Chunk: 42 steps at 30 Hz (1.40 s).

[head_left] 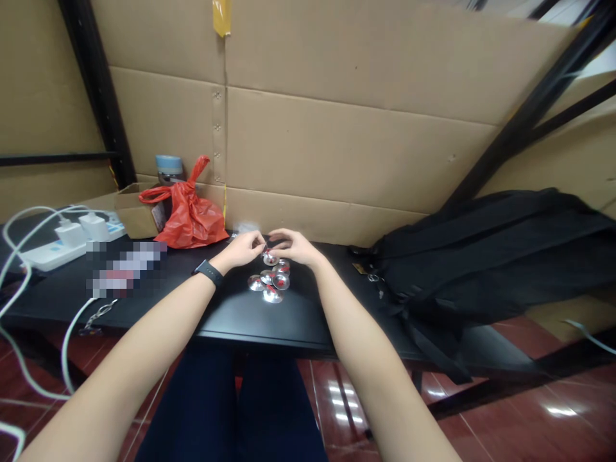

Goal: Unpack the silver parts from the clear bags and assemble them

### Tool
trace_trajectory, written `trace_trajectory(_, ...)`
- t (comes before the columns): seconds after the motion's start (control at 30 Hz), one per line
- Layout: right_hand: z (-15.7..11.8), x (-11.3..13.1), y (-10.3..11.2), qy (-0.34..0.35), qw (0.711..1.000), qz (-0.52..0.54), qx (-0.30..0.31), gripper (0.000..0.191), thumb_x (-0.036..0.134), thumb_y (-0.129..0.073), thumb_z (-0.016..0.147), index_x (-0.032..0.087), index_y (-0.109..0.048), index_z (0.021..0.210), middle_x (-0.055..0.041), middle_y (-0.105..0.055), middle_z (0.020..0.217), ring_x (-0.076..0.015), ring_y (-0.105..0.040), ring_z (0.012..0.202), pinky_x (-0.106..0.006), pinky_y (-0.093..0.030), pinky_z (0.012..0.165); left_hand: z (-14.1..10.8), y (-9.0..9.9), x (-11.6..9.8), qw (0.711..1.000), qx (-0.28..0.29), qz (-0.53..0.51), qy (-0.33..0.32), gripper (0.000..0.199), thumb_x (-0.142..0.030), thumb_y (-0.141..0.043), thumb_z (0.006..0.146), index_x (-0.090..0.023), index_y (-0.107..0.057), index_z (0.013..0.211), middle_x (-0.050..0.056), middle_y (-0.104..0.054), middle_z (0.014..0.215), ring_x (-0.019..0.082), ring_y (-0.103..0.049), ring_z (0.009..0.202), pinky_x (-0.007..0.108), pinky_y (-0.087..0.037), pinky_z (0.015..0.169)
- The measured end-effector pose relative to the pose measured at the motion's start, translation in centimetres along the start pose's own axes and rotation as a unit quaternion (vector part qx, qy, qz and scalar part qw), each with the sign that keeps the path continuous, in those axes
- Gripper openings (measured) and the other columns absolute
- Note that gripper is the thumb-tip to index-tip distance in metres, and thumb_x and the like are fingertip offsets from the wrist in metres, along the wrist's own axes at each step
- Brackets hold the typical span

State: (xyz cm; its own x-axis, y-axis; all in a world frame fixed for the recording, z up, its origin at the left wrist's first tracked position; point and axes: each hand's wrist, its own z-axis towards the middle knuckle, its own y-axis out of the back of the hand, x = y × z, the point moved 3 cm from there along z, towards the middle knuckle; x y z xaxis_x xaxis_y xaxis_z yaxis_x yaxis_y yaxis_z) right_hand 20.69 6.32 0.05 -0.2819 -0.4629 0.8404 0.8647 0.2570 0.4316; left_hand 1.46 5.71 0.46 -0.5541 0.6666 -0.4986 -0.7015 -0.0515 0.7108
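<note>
Several shiny round metal discs with red marks (pixel 281 281) lie in a loose cluster on the black table (pixel 231 317). At the far end of the cluster, my left hand (pixel 244 249) has its fingers pinched together, holding something too small to make out. My right hand (pixel 294 248) is just beside it, thumb and fingers curved around the edge of a disc (pixel 271 258). The fingertips of both hands nearly meet above this disc. A dark watch band (pixel 209 273) is on my left wrist.
A red plastic bag (pixel 192 218), an open cardboard box (pixel 137 208) and a blue-lidded container (pixel 169 165) stand at the back left. A power strip (pixel 52 255) with white cables lies far left. A black backpack (pixel 491 256) rests on the right. Cardboard walls the back.
</note>
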Motion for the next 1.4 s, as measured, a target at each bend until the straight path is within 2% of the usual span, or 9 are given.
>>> trace_trajectory(0.23,0.4,1.2,-3.1,0.000,0.996,0.088,-0.016,0.053,0.031,-0.085,0.064,0.018,-0.066,0.112,-0.0078,-0.073,0.105,-0.0196,-0.071,0.089,-0.034,-0.059,0.082,0.4,0.2,0.5,0.989,-0.095,-0.104,0.051,0.011,-0.026,-0.060,0.076,-0.016,-0.064,0.077,0.003,-0.070,0.076,0.017,-0.065,0.070,0.026,-0.051,0.065)
trace_trajectory(0.47,0.8,1.2,-3.6,0.033,0.992,0.102,-0.070,0.049,0.037,-0.086,0.064,0.019,-0.065,0.105,-0.0071,-0.072,0.104,-0.0214,-0.069,0.101,-0.036,-0.056,0.093,0.7,0.5,1.7,0.982,-0.094,-0.156,0.039,0.026,-0.035,-0.061,0.083,-0.014,-0.074,0.091,0.010,-0.077,0.094,0.021,-0.072,0.086,0.031,-0.056,0.080)
trace_trajectory(0.63,0.9,1.0,-3.5,0.002,0.988,0.125,-0.093,0.054,0.041,-0.084,0.065,0.021,-0.058,0.109,-0.0057,-0.071,0.102,-0.0189,-0.070,0.089,-0.034,-0.059,0.081,0.6,1.2,2.3,0.988,-0.079,-0.120,0.047,0.030,-0.041,-0.064,0.083,-0.014,-0.075,0.089,0.010,-0.078,0.091,0.021,-0.072,0.082,0.030,-0.056,0.077)
trace_trajectory(0.73,0.8,0.5,-2.4,-0.011,0.989,0.103,-0.106,0.055,0.041,-0.082,0.066,0.022,-0.055,0.110,-0.0048,-0.072,0.100,-0.0182,-0.071,0.085,-0.033,-0.058,0.077,0.3,2.0,3.1,0.995,-0.062,-0.063,0.055,0.029,-0.041,-0.064,0.082,-0.015,-0.076,0.086,0.009,-0.078,0.085,0.021,-0.071,0.077,0.028,-0.054,0.072)
trace_trajectory(0.83,0.7,-0.2,-0.3,-0.016,0.991,-0.021,-0.128,0.049,0.036,-0.082,0.065,0.020,-0.060,0.106,-0.0051,-0.072,0.097,-0.0178,-0.070,0.082,-0.032,-0.057,0.077,-0.1,2.6,4.3,0.999,0.006,-0.021,0.042,0.028,-0.043,-0.067,0.079,-0.017,-0.077,0.082,0.007,-0.078,0.083,0.020,-0.070,0.077,0.027,-0.052,0.071)
trace_trajectory(0.93,0.2,-1.3,2.4,-0.048,0.966,-0.208,-0.148,0.041,0.028,-0.082,0.064,0.020,-0.068,0.102,-0.0047,-0.073,0.094,-0.0177,-0.068,0.082,-0.032,-0.054,0.081,-0.3,2.8,5.5,0.997,0.078,-0.016,0.023,0.026,-0.043,-0.068,0.076,-0.019,-0.077,0.081,0.004,-0.078,0.084,0.020,-0.071,0.079,0.026,-0.051,0.075)
trace_trajectory(1.03,-0.4,-3.3,4.7,-0.123,0.936,-0.301,-0.136,0.039,0.028,-0.083,0.065,0.018,-0.072,0.100,-0.0075,-0.074,0.096,-0.0200,-0.069,0.088,-0.030,-0.053,0.082,-0.4,2.8,6.5,0.996,0.087,-0.019,0.021,0.026,-0.044,-0.069,0.075,-0.020,-0.078,0.082,0.004,-0.079,0.087,0.019,-0.071,0.081,0.025,-0.051,0.077)
trace_trajectory(1.2,-0.9,-6.4,6.1,-0.220,0.921,-0.313,-0.070,0.037,0.035,-0.085,0.062,0.015,-0.073,0.092,-0.0068,-0.076,0.089,-0.0198,-0.070,0.085,-0.026,-0.051,0.075,-0.4,2.6,6.8,0.996,0.086,-0.003,0.022,0.023,-0.041,-0.070,0.073,-0.020,-0.078,0.079,0.004,-0.079,0.084,0.020,-0.072,0.078,0.025,-0.052,0.075)
trace_trajectory(1.4,-0.8,-7.2,6.2,-0.228,0.918,-0.318,-0.056,0.036,0.032,-0.086,0.064,0.015,-0.075,0.095,-0.0076,-0.077,0.092,-0.0198,-0.071,0.086,-0.027,-0.052,0.078,-0.3,2.7,6.6,0.996,0.073,0.016,0.046,0.022,-0.038,-0.070,0.071,-0.020,-0.077,0.082,0.003,-0.078,0.083,0.019,-0.071,0.076,0.024,-0.051,0.072)
